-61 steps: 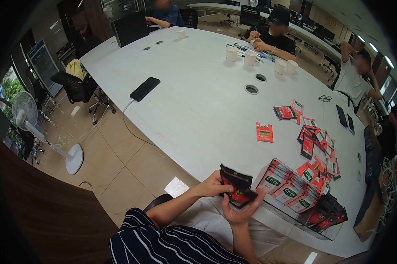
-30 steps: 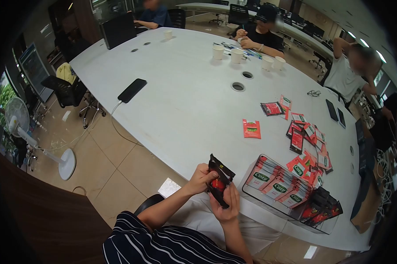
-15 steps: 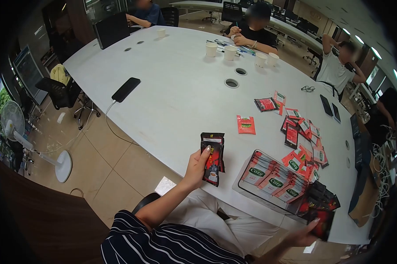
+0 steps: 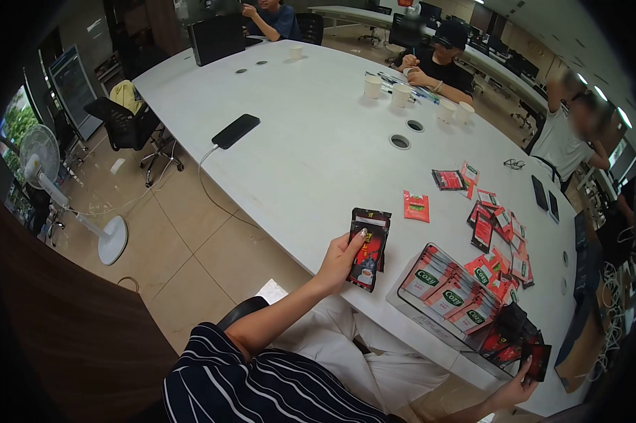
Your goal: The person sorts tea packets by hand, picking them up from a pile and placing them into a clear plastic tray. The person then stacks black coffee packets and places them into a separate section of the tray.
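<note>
Black-and-red glossy sachets (image 4: pixel 364 273) are pinched by the left hand (image 4: pixel 337 264) near the white table's (image 4: pixel 297 180) edge; the right hand (image 4: pixel 518 388) pinches another beside the clear plastic box (image 4: pixel 431 323), holding red-and-white packets (image 4: pixel 446 296) and, at one end, similar sachets (image 4: pixel 498 344).

Black-red sachets (image 4: pixel 365 270) in both hands (image 4: pixel 336 264)

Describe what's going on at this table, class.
The person's left grip holds dark packets near the table's edge. The right grip holds another dark packet at the box's right-hand end. Red-and-white packets stand in rows in the box; loose packets lie on the table beyond.
</note>
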{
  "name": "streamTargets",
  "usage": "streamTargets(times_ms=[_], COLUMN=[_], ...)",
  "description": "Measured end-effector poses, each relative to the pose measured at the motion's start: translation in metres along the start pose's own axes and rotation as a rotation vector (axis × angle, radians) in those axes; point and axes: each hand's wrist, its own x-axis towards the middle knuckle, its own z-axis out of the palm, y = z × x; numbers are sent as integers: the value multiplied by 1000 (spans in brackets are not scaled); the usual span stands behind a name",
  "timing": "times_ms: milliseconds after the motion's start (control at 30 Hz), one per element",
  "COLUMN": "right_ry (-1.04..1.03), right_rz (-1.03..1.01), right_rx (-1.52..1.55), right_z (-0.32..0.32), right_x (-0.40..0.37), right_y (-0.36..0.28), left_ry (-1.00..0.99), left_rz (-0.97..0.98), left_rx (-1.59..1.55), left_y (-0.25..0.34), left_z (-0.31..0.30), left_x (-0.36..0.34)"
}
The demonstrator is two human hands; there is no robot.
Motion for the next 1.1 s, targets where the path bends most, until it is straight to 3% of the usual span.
streamTargets(times_ms=[100, 200, 300, 333, 433, 467, 733, 833, 900, 1100], right_ry=[-35, -250, -476, -659, -716, -752, -603, -584, -620, -555], right_rz=[24, 56, 12, -1, -61, 28, -272, -188, -24, -82], right_rx=[38, 103, 140, 120, 38, -19, -219, -188, -212, -41], right_z=[-9, -17, -7, -9, -9, -12, -31, -36, -35, -24], right_x=[9, 15, 7, 14, 28, 37, 66, 67, 67, 77], right_y=[28, 40, 2, -5, -19, -24, -35, -31, -45, -45], left_ry=[13, 15, 2, 5, -9, -3, 7, 69, 63, 107], left_rz=[1, 11, 15, 24, 36, 33, 35, 71, 95, 166], left_rx=[11, 28, 36, 51, 42, 44, 65, 66, 86, 223], left_y=[3, 2, 1, 0, 2, 2, -2, -6, -3, -6], left_z=[3, 4, 3, 3, 5, 5, 2, 6, 9, 9], left_x=[-1, -1, 0, 0, -1, -1, 0, 5, 2, 1])
